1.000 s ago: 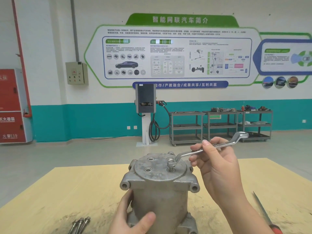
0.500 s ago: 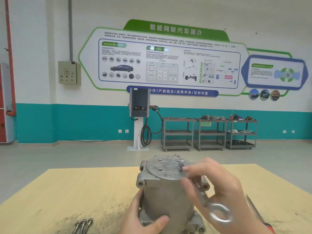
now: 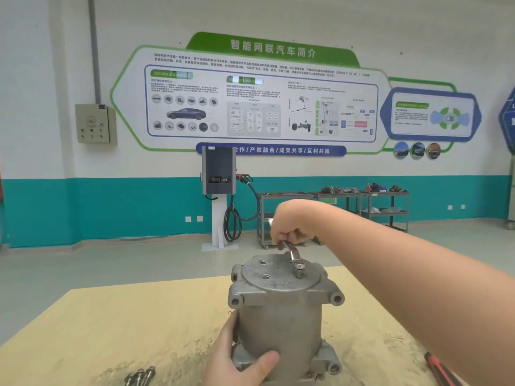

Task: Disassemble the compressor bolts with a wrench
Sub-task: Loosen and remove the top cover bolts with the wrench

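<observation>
Now right hand [image 3: 289, 224] gripping wrench [image 3: 294, 254] on bolt [image 3: 299, 270], beyond compressor [image 3: 281, 316]

Pale wooden tabletop [image 3: 111, 330] — upright compressor [image 3: 281, 316], loose bolts [image 3: 140, 376] front-left, red-handled tool [image 3: 441, 370] right.

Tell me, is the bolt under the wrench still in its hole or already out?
Still in: the bolt stands raised from the compressor, under the wrench.

A charging post [image 3: 218, 190] and metal carts [image 3: 334, 215] stand against the wall, perhaps holding tools.
</observation>
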The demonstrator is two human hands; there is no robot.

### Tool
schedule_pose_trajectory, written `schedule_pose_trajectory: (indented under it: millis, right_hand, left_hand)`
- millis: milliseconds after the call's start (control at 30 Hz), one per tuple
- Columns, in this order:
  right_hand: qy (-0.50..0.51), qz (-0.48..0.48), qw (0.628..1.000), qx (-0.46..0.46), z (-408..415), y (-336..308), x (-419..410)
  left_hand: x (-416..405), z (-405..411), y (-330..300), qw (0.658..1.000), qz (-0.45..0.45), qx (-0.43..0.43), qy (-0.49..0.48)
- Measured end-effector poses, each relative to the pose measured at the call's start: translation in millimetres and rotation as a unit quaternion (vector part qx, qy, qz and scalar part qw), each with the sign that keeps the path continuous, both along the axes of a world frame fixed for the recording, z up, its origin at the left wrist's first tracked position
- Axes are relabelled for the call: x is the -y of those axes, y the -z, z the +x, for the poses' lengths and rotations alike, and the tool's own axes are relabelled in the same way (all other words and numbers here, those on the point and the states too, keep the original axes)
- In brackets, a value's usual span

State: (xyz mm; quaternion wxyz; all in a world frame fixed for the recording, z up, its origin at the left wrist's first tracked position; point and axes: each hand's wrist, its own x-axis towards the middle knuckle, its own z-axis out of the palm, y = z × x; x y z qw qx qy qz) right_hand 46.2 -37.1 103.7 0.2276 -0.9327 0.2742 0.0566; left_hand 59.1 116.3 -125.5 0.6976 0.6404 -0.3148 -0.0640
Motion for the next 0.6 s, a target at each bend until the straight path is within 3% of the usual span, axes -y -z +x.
schedule_pose_trajectory:
  millis: [33, 100, 167, 233, 300, 367, 467, 533, 600]
  right_hand:
    - [0.048, 0.114, 0.991, 0.041, -4.7, 5.1, 11.5]
    - [0.114, 0.310, 0.933, 0.143, -21.5, 17.9, 32.0]
    - [0.155, 0.460, 0.846, 0.221, -43.9, 30.1, 46.8]
    - [0.186, 0.596, 0.727, 0.285, -67.4, 42.7, 56.0]
    - [0.189, 0.666, 0.634, 0.344, -90.8, 56.6, 56.1]
    - [0.157, 0.672, 0.590, 0.419, -113.8, 69.5, 45.0]
    - [0.096, 0.583, 0.595, 0.544, -138.9, 91.2, 11.9]
    - [0.032, 0.443, 0.655, 0.612, -149.1, 106.1, -14.3]
    - [-0.041, 0.169, 0.742, 0.647, -153.1, 113.6, -37.5]
  left_hand:
    - [0.1, 0.8, 1.9, 1.000, 0.000, 0.001, 0.004]
    - [0.7, 2.2, 4.7, 1.000, 0.000, 0.001, 0.005]
    - [1.0, 1.7, 4.4, 1.000, -0.011, -0.002, 0.008]
    - [1.5, 0.8, 5.3, 1.000, -0.023, -0.004, 0.009]
    - [1.2, -0.1, 6.7, 0.999, -0.036, -0.012, 0.010]
    - [0.7, -2.0, 6.5, 0.998, -0.053, -0.010, 0.018]
    - [1.7, -3.6, 7.0, 0.998, -0.064, -0.020, 0.016]
    - [2.0, -5.0, 5.8, 0.997, -0.069, -0.028, 0.012]
    - [1.9, -4.5, 5.7, 0.998, -0.064, -0.027, 0.012]
